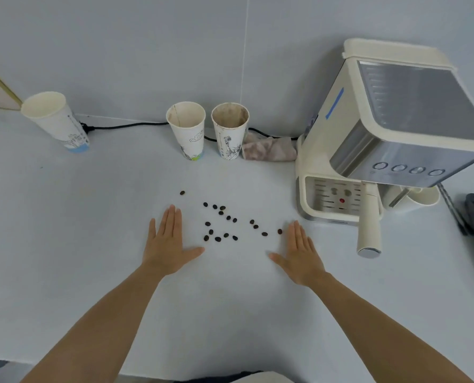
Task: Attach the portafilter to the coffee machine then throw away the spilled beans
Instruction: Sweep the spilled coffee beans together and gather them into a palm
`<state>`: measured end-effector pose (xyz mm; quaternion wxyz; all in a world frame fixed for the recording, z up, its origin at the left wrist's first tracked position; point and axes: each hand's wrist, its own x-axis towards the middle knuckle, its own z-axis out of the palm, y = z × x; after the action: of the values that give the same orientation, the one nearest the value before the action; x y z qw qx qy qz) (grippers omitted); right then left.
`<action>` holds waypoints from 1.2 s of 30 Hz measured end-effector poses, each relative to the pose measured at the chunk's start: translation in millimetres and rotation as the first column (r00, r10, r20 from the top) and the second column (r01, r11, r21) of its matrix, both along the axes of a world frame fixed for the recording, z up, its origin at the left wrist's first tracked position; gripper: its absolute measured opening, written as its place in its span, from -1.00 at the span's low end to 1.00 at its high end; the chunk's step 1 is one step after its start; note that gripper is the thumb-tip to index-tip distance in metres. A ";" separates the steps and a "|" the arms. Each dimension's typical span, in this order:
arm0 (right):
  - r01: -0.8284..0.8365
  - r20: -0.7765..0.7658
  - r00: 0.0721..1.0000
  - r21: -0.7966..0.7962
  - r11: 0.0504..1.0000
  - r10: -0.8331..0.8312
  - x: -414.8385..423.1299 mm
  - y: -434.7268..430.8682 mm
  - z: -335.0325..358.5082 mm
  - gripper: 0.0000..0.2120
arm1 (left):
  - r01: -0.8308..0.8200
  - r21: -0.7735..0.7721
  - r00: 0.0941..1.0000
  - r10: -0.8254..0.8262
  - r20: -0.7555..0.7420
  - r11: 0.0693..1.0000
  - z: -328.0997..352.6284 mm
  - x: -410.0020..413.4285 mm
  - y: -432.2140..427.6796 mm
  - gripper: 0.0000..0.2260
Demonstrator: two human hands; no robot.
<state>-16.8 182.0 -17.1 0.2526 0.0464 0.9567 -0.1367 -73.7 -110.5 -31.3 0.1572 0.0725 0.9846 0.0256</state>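
Beans [221,223], dark and roasted, lie scattered on the pale countertop [92,217] at about 12 o'clock from the viewer, between two flat hands. The left hand [167,246] rests palm down at 11 o'clock, its fingers pressed together and the thumb stuck out toward the beans; it holds nothing. The right hand [299,251] mirrors it at 1 o'clock, fingers together, thumb out, palm on the counter, with one bean [279,231] just beside its fingertips. A lone bean [182,192] sits apart, beyond the left hand.

At 2 o'clock stands the cream coffee machine [390,134], and the portafilter [369,225] sits under its front panel with the cream handle pointing toward the viewer. Two stained paper cups [186,128] [230,131] stand at 12 o'clock by the wall, a crumpled cloth [269,149] just right of them. A cleaner paper cup [56,120] stands at 10 o'clock, near a black power cord [125,125].
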 end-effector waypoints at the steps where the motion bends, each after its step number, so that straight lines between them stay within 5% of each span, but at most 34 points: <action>1: 0.007 0.002 1.000 0.023 1.000 -0.007 -0.3 -0.2 -1.8 -0.16 | 0.007 -0.007 1.000 -0.007 0.014 1.000 -0.7 -3.9 -2.0 -0.04; 10: -0.028 0.018 1.000 0.145 0.989 0.026 -20.9 -12.3 -10.9 0.06 | 0.028 -0.101 0.995 -0.018 0.099 0.994 -5.5 -46.2 -10.0 0.07; 23: -0.394 -0.065 0.910 0.170 0.903 0.409 -57.6 -34.8 -17.5 -0.14 | 0.232 -0.016 0.967 -0.228 0.113 0.973 -8.5 -99.8 -23.3 0.01; 30: -0.464 -0.102 0.870 0.162 0.871 0.483 -74.2 -61.0 -19.0 -0.17 | 0.512 -0.023 0.854 -0.506 0.118 0.859 -7.2 -99.1 3.6 0.13; 36: -0.511 -0.106 0.836 0.204 0.835 0.538 -81.3 -69.6 -18.2 -0.22 | 0.590 -0.018 0.803 -0.584 0.121 0.807 -6.3 -92.8 11.3 0.09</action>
<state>-98.1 112.4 -35.3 0.1983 -0.2082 0.9576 0.0155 -166.5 -99.2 -37.6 0.2130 0.3675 0.9041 -0.0475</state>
